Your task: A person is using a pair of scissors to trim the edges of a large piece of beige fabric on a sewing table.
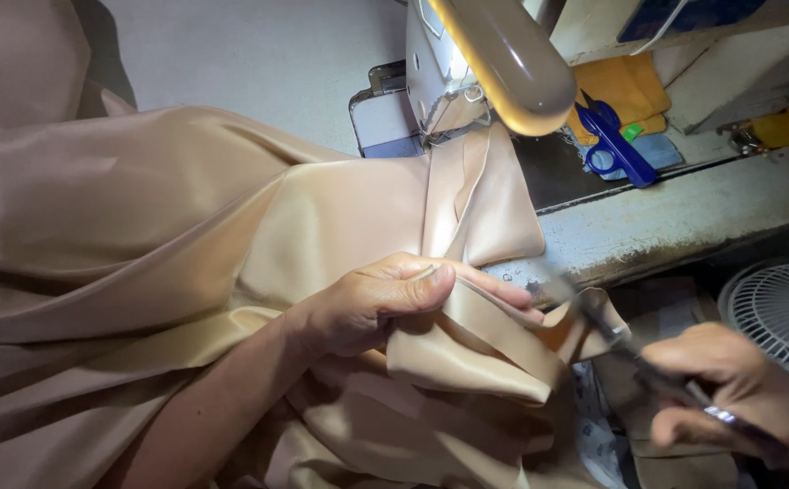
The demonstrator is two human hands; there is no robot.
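A large sheet of shiny beige satin fabric (168, 226) covers the sewing table and runs up under the sewing machine (467, 63). My left hand (385, 303) pinches a folded edge of the fabric between thumb and fingers near the table's front edge. My right hand (738, 389), low at the right, grips dark metal scissors (630, 349) whose blades point up-left and reach the fabric edge just past my left fingertips. The scissors are blurred.
Blue thread snips (613, 140) lie on the machine bed beside a yellow cloth (630, 86). A white fan grille (779, 312) stands at the lower right. The worn table edge (684, 222) runs across the right side.
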